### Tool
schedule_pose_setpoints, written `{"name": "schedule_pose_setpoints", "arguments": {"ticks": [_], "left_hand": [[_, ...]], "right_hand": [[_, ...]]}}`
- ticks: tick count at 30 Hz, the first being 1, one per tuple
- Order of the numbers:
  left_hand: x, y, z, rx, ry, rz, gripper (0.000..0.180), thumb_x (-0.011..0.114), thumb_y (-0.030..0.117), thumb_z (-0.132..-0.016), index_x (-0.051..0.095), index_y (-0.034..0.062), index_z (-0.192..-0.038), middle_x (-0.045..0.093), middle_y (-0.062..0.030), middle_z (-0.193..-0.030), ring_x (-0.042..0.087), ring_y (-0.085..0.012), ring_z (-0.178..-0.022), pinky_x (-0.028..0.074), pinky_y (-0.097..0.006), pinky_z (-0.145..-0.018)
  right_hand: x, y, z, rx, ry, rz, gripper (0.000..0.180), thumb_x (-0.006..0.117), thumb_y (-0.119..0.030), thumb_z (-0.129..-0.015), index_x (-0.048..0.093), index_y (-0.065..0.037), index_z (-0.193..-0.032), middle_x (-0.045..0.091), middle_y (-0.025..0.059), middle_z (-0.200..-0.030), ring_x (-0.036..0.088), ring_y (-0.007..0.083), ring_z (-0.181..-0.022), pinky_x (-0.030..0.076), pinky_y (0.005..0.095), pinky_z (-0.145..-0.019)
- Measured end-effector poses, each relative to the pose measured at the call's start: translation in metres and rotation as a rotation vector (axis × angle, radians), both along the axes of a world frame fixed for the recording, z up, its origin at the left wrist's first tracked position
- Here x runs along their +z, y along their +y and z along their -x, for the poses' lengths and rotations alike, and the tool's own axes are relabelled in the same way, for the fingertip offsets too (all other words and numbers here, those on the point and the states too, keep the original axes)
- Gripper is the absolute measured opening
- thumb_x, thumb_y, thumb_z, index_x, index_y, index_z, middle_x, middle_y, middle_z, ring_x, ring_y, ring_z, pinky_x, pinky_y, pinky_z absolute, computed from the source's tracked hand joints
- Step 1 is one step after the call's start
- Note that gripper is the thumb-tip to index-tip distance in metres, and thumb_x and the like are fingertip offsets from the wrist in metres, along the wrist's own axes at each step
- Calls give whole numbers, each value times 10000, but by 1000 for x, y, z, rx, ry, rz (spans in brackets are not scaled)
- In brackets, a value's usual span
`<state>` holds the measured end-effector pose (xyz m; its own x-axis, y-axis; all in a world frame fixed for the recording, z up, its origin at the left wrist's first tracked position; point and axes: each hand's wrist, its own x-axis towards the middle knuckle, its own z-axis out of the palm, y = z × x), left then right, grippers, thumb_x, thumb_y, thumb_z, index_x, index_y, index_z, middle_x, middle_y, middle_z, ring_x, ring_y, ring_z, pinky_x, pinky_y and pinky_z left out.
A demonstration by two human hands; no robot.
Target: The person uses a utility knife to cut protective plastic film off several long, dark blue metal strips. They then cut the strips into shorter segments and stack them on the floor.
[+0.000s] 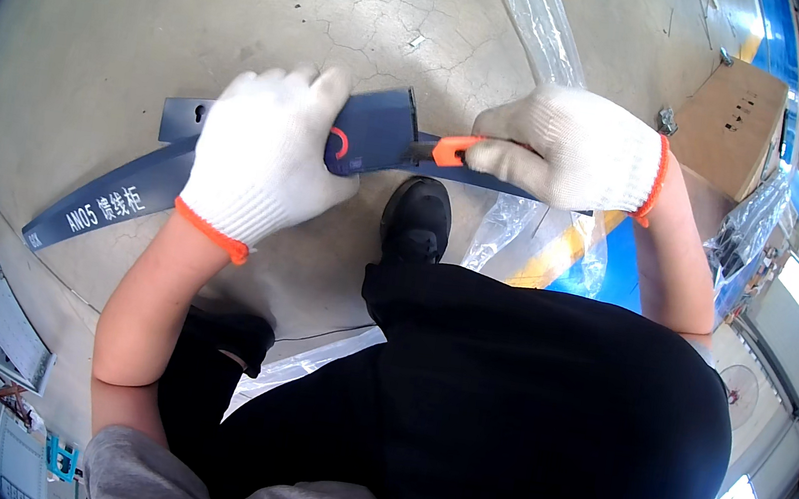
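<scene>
Blue-grey metal panel is lying across the middle of the frame, running from the lower left up toward the centre right, held above the cracked concrete floor. Panel has white lettering near its lower-left end and a keyhole slot near its upper-left corner. Left hand, in a white knit glove with an orange cuff, is sitting centre-left, fingers curled down over the panel's upper edge and gripping it; a small red ring mark on the panel is showing just beside the thumb. Right hand, same kind of glove, is sitting upper right of centre, fingers clenched around an orange-handled utility knife, whose tip is pointing left and touching the panel surface just right of the left hand. Person's black shoe is standing on the floor right below the knife, and the black trouser leg is filling the lower right of the frame. Clear plastic wrap is trailing from the top centre down behind the right hand, with more of it bunching beside the shoe. Cardboard sheet is lying at the upper right. White equipment is crowding the lower-left rim, too bent and small for me to tell what it is.
</scene>
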<state>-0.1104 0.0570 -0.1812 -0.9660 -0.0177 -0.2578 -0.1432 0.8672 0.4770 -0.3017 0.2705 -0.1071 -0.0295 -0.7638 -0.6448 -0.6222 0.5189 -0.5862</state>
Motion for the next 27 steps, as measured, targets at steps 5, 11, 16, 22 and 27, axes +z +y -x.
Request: {"name": "schedule_pose_setpoints", "arguments": {"ticks": [5, 11, 16, 22, 27], "left_hand": [[-14, -8, -3, 80, 75, 24, 416, 848, 242, -695, 639, 56, -1003, 702, -189, -888, 719, -419, -879, 582, -490, -811], [9, -34, 4, 248, 28, 7, 466, 829, 238, -712, 649, 36, -1091, 730, -202, -956, 717, -440, -894, 587, -485, -819], [9, -30, 2, 248, 36, 8, 471, 830, 248, -711, 640, 34, -1086, 718, -195, -957, 703, -435, -875, 582, -482, -825], [12, -26, 3, 198, 202, 56, 451, 861, 286, -704, 632, 32, -999, 731, -180, -912, 744, -395, -803, 601, -443, -729], [28, -23, 1, 267, 212, 188, 578, 932, 272, -692, 658, 61, -1156, 701, -164, -1001, 700, -387, -887, 582, -462, -780]], "right_hand": [[2, -5, -7, 237, -19, -479, 438, 629, -385, -1063, 789, -6, -910, 722, 224, -845, 705, 405, -816, 559, 489, -797], [-32, 32, 15, -140, 88, -254, 458, 565, -418, -1098, 804, -29, -1134, 744, 239, -904, 731, 426, -941, 563, 501, -899], [-101, 49, 28, -358, 384, -113, 459, 542, -440, -1122, 735, -63, -1299, 751, 256, -944, 723, 465, -952, 578, 525, -868], [-182, 67, 21, -397, 585, 31, 445, 605, -413, -1078, 704, -108, -1387, 748, 237, -1178, 710, 442, -1137, 568, 487, -1010], [-151, 16, -34, -477, 498, 522, 701, 805, -414, -921, 612, -68, -1499, 656, 216, -1330, 650, 405, -1276, 521, 504, -1121]]}}
